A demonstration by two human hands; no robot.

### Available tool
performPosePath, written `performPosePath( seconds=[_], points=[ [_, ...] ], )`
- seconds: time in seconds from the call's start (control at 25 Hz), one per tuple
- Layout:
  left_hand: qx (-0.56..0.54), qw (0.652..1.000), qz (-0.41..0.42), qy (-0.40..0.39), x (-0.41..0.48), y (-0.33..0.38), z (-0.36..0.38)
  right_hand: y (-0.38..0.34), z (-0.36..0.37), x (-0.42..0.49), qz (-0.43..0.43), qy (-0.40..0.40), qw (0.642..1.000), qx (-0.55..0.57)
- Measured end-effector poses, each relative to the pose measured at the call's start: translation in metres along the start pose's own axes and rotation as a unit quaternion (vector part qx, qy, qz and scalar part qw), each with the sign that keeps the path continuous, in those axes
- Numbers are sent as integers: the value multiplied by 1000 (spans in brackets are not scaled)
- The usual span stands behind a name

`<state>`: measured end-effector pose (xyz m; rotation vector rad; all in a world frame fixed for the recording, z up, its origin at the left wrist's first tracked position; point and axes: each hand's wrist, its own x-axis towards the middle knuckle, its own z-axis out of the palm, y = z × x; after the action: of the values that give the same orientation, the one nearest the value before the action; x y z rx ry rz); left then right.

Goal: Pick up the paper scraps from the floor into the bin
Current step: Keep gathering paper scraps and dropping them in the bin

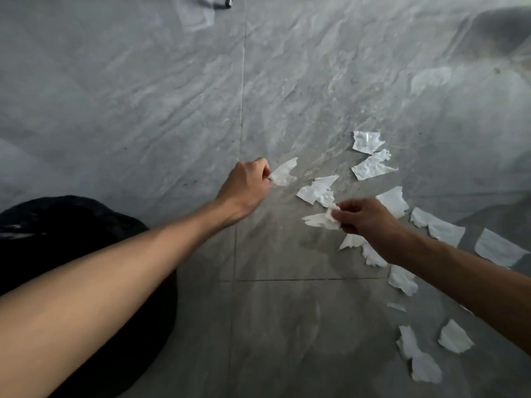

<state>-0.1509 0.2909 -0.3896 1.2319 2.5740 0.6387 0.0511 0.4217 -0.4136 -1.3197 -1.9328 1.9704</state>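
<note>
- Grey marbled tile floor (143, 110), glossy, with a pale grout line (241, 96) running top to bottom left of centre.
- Left hand (244, 188) reaches out low over the floor near the grout line; its fingers (265, 170) are curled together and pinch the edge of a torn white scrap (284, 172).
- Right hand (365, 216) is just to the right and nearer the camera; its fingers (340, 215) are clamped on a second scrap (319, 221), which sticks out to the left of the hand.
- Loose paper scraps (367, 142) lie scattered on the floor around and beyond the right hand, trailing down the right side under that forearm.
- Black bin (71, 225), round and dark, sits at lower left, partly hidden beneath the left forearm, well apart from the scattered paper.
</note>
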Motion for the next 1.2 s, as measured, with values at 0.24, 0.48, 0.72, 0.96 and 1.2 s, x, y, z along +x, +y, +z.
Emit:
performPosePath(
  seconds=[0.24,0.48,0.72,0.96,1.2],
  points=[
    [-115,988,55,88,-67,29,-145,-46,77,-34,-79,-102,990,-60],
    [10,989,-101,105,-172,-47,-213,-126,170,-71,-222,-114,968,-9],
    [130,942,-280,-130,-251,-127,-192,-147,250,-103,-276,-202,938,-62],
    [121,949,-289,38,-244,-116,-194,-146,261,-106,-246,-305,897,-206],
    [54,987,-135,64,-188,-40,-173,-155,169,-88,-237,-234,916,-226]
  ],
)
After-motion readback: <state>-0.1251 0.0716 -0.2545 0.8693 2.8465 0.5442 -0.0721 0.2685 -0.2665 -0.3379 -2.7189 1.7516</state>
